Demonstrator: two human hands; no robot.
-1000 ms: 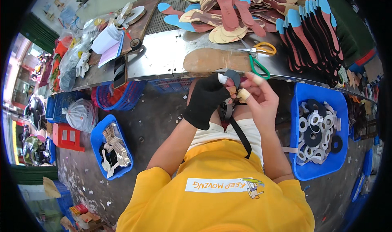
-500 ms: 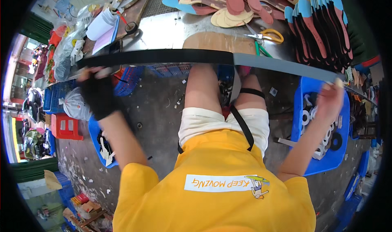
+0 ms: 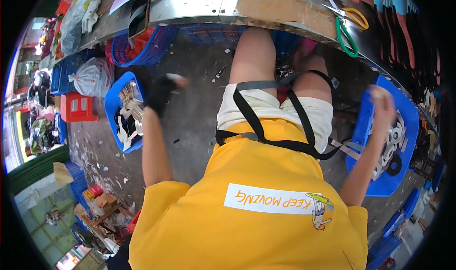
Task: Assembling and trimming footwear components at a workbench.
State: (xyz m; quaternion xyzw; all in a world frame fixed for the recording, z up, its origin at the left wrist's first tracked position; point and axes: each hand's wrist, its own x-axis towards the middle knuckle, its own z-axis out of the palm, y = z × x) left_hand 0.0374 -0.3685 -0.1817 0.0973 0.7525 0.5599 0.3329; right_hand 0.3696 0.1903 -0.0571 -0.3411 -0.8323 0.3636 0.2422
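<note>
A long black and grey strap (image 3: 256, 123) lies loosely folded across my lap, over the white shorts and the hem of the yellow shirt. Its grey part crosses my thighs. My left hand (image 3: 161, 94), in a black fingerless glove, hovers over the floor left of my knees, apart from the strap. Motion smears its fingers. On the right, my bare right hand (image 3: 382, 108) is raised beside a blue tub (image 3: 363, 123) holding rolls of tape; blur hides whether its fingers hold anything. A pale strip (image 3: 346, 149) hangs from the tub's near side toward my hip.
A metal-topped bench (image 3: 204, 6) runs ahead, bearing scissors with yellow handles (image 3: 356, 18), a green-handled tool (image 3: 346, 39), a phone (image 3: 139, 18) and shoe insoles (image 3: 403, 32). On the left are a blue bin (image 3: 111, 104), a red stool (image 3: 71, 106) and a plastic bag (image 3: 92, 77).
The strap, earlier stretched between both hands above the bench edge, now lies across my lap. My left hand moved right and nearer; my right hand came slightly nearer. The view tilted down.
</note>
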